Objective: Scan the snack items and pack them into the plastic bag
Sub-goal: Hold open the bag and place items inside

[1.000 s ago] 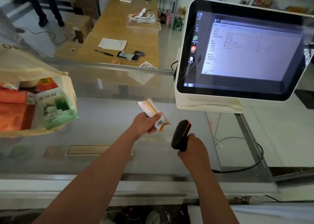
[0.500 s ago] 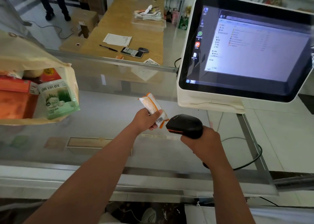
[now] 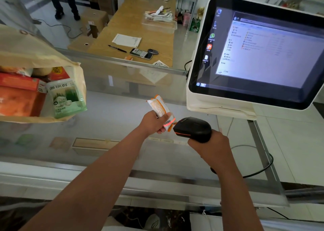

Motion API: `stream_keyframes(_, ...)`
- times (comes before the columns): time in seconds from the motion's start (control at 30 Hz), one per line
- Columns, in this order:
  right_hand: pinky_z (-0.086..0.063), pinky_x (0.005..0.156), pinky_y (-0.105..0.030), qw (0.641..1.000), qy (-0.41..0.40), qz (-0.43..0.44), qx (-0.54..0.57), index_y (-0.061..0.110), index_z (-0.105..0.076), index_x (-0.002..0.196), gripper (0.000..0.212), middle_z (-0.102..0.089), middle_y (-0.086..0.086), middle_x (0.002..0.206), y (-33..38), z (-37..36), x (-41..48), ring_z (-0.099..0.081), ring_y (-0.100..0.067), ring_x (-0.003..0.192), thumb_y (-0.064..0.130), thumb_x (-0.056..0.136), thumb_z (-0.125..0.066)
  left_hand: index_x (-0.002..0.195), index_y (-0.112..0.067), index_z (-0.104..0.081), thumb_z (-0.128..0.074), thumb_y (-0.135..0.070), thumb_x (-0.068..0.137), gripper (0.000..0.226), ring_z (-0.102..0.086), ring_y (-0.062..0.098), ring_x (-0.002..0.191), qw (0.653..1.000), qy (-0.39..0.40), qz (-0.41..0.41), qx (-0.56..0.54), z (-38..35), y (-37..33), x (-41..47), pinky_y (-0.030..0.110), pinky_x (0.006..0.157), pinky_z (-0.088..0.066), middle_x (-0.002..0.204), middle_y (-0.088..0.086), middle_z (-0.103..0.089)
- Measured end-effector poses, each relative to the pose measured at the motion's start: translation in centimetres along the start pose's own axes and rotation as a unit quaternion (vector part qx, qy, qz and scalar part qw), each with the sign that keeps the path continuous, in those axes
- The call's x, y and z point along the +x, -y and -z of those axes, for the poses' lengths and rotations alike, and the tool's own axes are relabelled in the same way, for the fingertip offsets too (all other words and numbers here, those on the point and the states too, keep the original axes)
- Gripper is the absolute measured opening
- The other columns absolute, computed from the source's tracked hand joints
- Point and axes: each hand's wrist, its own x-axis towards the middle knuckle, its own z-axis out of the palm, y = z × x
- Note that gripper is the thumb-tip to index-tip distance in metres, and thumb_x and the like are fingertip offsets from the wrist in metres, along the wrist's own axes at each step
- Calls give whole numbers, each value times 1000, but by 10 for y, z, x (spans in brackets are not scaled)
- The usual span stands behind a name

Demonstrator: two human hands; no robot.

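Right now my left hand (image 3: pixel 154 122) has its fingers curled round the lower end of a small orange-and-white snack packet (image 3: pixel 158 106). The packet's crimped top sticks out of my fist toward eleven o'clock. Its barcode (image 3: pixel 167 122) faces three o'clock, and a red line of light lies across it.

My right hand (image 3: pixel 210 148) is clenched round the handle of a black scanner (image 3: pixel 192 129) with an orange stripe. The scanner's nose points toward nine o'clock, straight at that barcode. Nose and packet are just beside each other; I cannot tell whether they touch. A black cable (image 3: pixel 263 167) loops away over the glass at four o'clock from my right hand.

Both hands hover above the glass counter (image 3: pixel 114 118), near the middle of my view. The plastic bag (image 3: pixel 35 55), beige and half see-through, sits at nine o'clock, well apart from the packet. Its open mouth is turned toward me. A green packet (image 3: pixel 66 97) stands at the mouth's right edge, and a red-and-orange box (image 3: pixel 17 83) lies just left of it. I cannot tell whether the bag rests on the glass.

A white-framed monitor (image 3: pixel 254 55) with a lit desktop fills the view at two o'clock. Beyond the counter, at twelve o'clock, a wooden table (image 3: pixel 140 23) carries a sheet of paper (image 3: pixel 126 40), a pen (image 3: pixel 117 48) and a phone (image 3: pixel 141 53).
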Motion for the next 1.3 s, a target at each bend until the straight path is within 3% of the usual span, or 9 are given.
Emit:
stream_keyframes(0.23, -36, 52, -14, 1000, -1, 4, -8, 21, -56, 70, 17, -57, 3, 59, 1, 2, -1, -56, -7, 57, 17, 78, -71, 128, -5, -52, -54, -45, 94, 52, -63, 11, 57, 1000, -4, -6, 2, -1, 0, -1, 16, 51, -50, 84, 5, -67)
stream_keyframes(0.53, -33, 50, -10, 999, 0, 18, -32, 24, -54, 68, 20, -55, 6, 57, 3, 3, -5, -54, -5, 55, 18, 76, -72, 131, -6, -48, -55, -45, 94, 55, -60, 12, 55, 1000, -4, 13, -4, -1, -2, 0, 17, 48, -46, 101, 9, -65)
stream_keyframes(0.73, -36, 51, -12, 999, -1, 23, -40, 21, -56, 71, 16, -55, 6, 58, 5, 3, -5, -55, -6, 58, 19, 76, -72, 120, -3, -56, -55, -44, 94, 49, -60, 11, 52, 1000, -8, 13, -2, 0, -2, 0, 18, 49, -49, 85, 9, -69)
stream_keyframes(1.3, -33, 52, -10, 998, -6, 31, -45, 18, -58, 79, 14, -54, 8, 60, 3, 0, -4, -54, -4, 59, 18, 78, -72, 123, -6, -52, -55, -43, 94, 47, -60, 12, 55, 1000, -6, 18, 2, 0, -3, 1, 16, 50, -48, 90, 7, -67)
